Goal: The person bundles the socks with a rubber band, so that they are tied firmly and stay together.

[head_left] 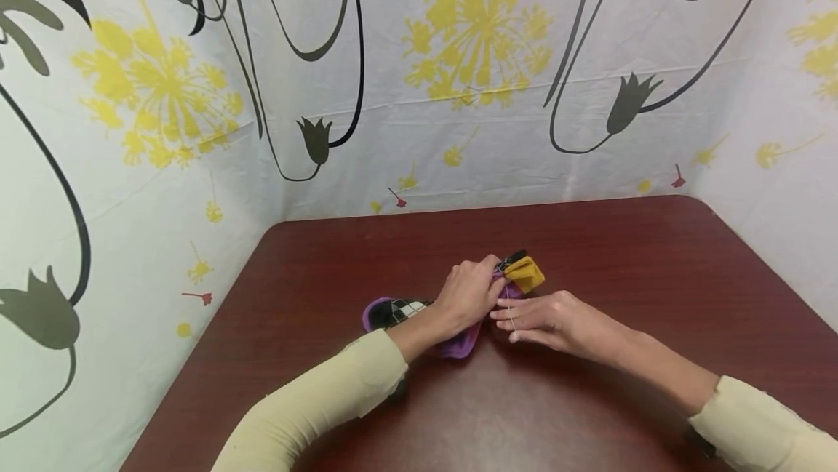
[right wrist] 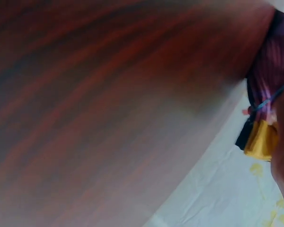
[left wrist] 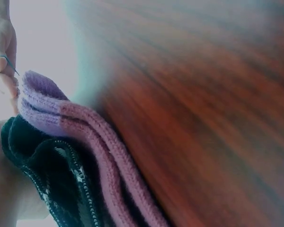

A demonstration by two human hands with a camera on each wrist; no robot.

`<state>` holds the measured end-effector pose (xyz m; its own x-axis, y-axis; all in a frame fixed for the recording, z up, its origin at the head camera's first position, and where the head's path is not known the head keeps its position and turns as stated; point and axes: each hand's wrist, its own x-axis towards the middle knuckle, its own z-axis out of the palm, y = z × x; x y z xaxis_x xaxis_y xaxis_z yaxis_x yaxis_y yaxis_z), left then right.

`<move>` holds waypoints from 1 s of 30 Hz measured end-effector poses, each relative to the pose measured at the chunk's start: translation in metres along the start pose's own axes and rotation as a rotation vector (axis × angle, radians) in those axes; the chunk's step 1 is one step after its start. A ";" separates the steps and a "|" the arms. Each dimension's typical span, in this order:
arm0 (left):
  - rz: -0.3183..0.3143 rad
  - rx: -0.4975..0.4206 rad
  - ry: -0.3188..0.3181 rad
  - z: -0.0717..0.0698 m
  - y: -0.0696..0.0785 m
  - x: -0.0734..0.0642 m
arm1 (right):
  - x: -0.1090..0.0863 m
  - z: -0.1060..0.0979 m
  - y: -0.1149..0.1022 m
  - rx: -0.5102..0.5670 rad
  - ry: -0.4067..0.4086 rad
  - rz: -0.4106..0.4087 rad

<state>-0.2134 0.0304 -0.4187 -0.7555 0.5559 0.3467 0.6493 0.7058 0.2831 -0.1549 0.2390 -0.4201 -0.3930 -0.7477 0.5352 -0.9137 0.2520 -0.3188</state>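
Note:
A bundle of socks lies slantwise under my left hand [head_left: 466,290], which grips it near its far end. Purple knit [head_left: 461,343] and black argyle [head_left: 393,312] show on the near side, and a yellow end [head_left: 526,274] sticks out past the fingers. A thin band [head_left: 511,308] runs from the bundle to my right hand [head_left: 553,319], whose fingers hold it drawn out. In the right wrist view the band [right wrist: 277,94] crosses the bundle just above the yellow part [right wrist: 261,139]. Folded purple-pink socks [left wrist: 85,118] lie beside black ones [left wrist: 61,165] in the left wrist view.
The dark red-brown table [head_left: 327,261] has rounded far corners. White cloth [head_left: 419,159] printed with yellow flowers and grey tulips hangs behind it and along both sides.

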 end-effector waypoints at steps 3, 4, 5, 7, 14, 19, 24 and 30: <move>-0.012 -0.006 -0.006 -0.001 0.000 0.000 | -0.001 0.002 0.001 -0.107 0.072 -0.082; -0.018 -0.012 -0.007 -0.001 0.000 0.000 | -0.001 0.004 0.002 -0.137 0.099 -0.106; -0.025 -0.016 -0.007 -0.001 -0.001 0.000 | -0.001 0.005 0.003 -0.165 0.128 -0.128; -0.039 -0.025 -0.006 -0.002 -0.001 0.000 | 0.000 0.008 0.004 -0.224 0.183 -0.167; -0.012 -0.008 0.000 -0.002 -0.001 0.000 | 0.005 0.017 0.007 -0.377 0.324 -0.187; -0.042 -0.016 0.047 -0.001 -0.002 0.000 | 0.007 0.024 0.001 -0.421 0.405 -0.047; -0.069 -0.042 0.094 0.000 -0.004 -0.001 | 0.007 0.034 -0.009 -0.381 0.450 0.196; -0.112 -0.072 0.113 0.001 -0.004 -0.002 | 0.014 0.044 -0.023 -0.263 0.492 0.491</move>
<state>-0.2139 0.0272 -0.4218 -0.8114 0.4198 0.4066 0.5693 0.7252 0.3873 -0.1350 0.1958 -0.4394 -0.7072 -0.1645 0.6876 -0.5908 0.6718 -0.4469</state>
